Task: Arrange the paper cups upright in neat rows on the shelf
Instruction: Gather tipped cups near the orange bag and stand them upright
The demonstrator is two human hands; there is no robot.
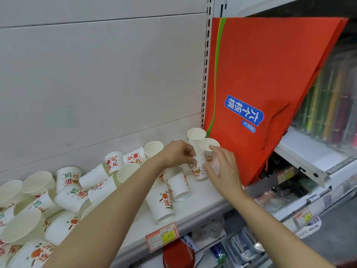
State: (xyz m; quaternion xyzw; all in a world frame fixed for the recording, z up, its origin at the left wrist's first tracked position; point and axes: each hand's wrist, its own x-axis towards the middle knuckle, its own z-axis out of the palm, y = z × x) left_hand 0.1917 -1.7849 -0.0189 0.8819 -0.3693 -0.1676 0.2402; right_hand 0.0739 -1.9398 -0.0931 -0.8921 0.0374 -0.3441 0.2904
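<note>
Several white paper cups with red and green print lie tumbled across the white shelf (204,202). At the shelf's right end two cups stand upright: one at the back (195,137) and one in front of it (208,145). My left hand (176,154) pinches the rim of a third upright cup (199,169). My right hand (224,167) is open, its fingers reaching round the front upright cup and touching it. Two cups (178,185) (161,204) lie on their sides just below my hands.
A large red paper bag (260,74) leans against the shelf's right end, right behind the upright cups. A price tag (162,236) hangs on the shelf's front edge. The heap of fallen cups (58,200) fills the left part. Another shelf unit (309,151) stands to the right.
</note>
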